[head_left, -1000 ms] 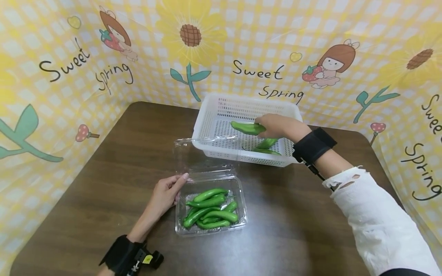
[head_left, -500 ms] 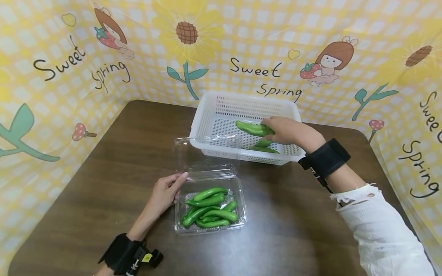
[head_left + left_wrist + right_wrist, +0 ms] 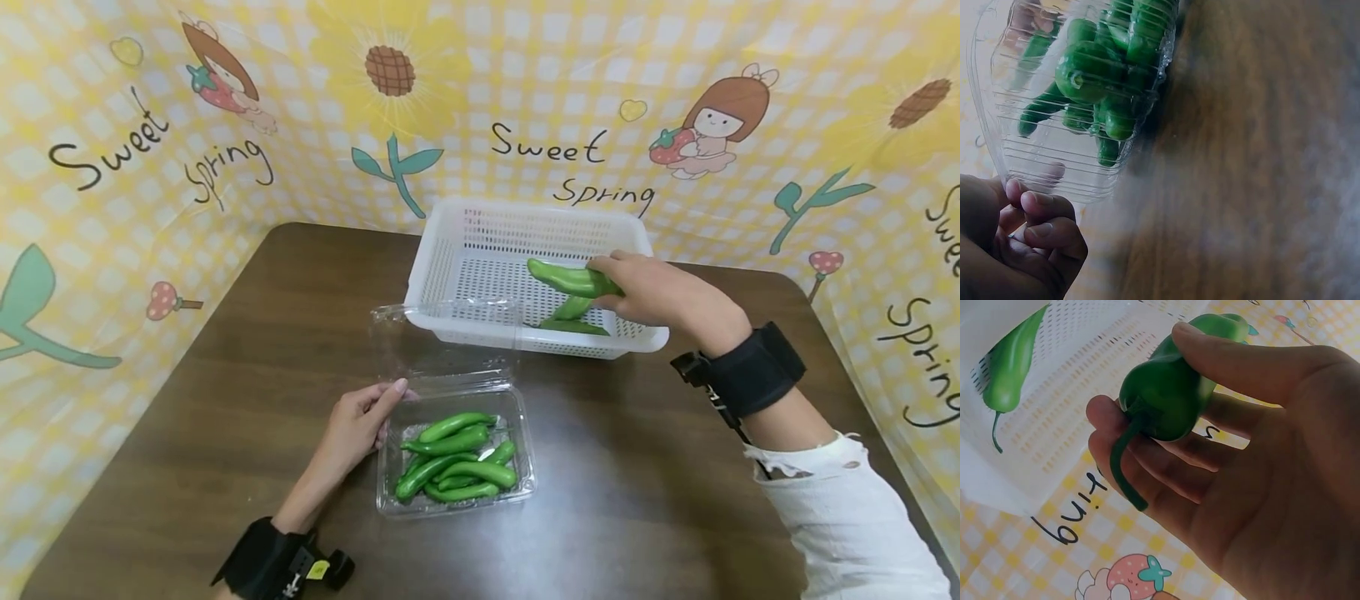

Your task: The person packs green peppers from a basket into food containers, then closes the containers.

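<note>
My right hand (image 3: 652, 292) holds a green pepper (image 3: 566, 279) above the white perforated basket (image 3: 431, 275). In the right wrist view, thumb and fingers close on that pepper (image 3: 1166, 403), its curved stem hanging toward the palm. Two more peppers, one of them a green pepper (image 3: 573, 326) by the near wall, lie in the basket. On the table, a clear plastic clamshell box (image 3: 529, 458) has its lid raised and several green peppers (image 3: 457, 458) inside. My left hand (image 3: 356, 421) pinches the box's back left corner between thumb and fingers; the left wrist view shows this hand (image 3: 1038, 231) at the rim.
The box's transparent lid (image 3: 450, 342) stands up behind it and overlaps the basket's front in the head view. The brown table (image 3: 637, 467) has a yellow checked cloth (image 3: 480, 67) with printed flowers round its back and sides.
My right hand has drawn the pepper to the right over the basket, keeping its hold. My left hand stays at the box's corner. The head view has shifted slightly.
</note>
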Demonstrator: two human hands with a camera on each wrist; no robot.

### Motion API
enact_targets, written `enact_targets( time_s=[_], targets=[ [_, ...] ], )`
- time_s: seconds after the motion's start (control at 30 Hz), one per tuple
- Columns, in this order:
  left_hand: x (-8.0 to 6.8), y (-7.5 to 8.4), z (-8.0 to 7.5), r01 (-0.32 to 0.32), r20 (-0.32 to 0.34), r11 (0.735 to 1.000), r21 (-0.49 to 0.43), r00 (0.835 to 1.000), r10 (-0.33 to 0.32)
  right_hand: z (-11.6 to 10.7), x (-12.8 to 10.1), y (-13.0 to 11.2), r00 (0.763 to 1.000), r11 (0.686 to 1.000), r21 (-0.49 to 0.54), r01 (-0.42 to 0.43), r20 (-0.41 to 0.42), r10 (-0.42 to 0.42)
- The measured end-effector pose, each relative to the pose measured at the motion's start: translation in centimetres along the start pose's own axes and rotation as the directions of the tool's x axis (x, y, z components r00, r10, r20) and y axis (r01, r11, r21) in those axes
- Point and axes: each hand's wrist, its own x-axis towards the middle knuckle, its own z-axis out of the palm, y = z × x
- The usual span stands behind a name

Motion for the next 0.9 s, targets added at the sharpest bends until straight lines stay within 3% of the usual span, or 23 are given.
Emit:
enact_targets(
  time_s=[0.37, 0.67, 0.9],
  targets=[
    [0.1, 0.0, -0.1, -0.008, 0.009, 1.0, -0.017, 1.0, 0.008, 0.1, -2.0, 0.3, 0.999, 0.998, 0.045, -0.039, -0.025, 0.04],
    [-0.5, -0.5, -0.1, -0.009, 0.009, 1.0, -0.014, 1.0, 0.009, 0.4, -3.0, -0.6, 0.999, 0.998, 0.035, -0.053, -0.003, 0.053],
    [0.0, -0.4, -0.2, -0.041, 0.004, 0.998, -0.042, 0.999, 0.041, 0.5, -4.4, -1.6, 0.998, 0.998, 0.028, -0.059, -0.021, 0.06]
  ],
)
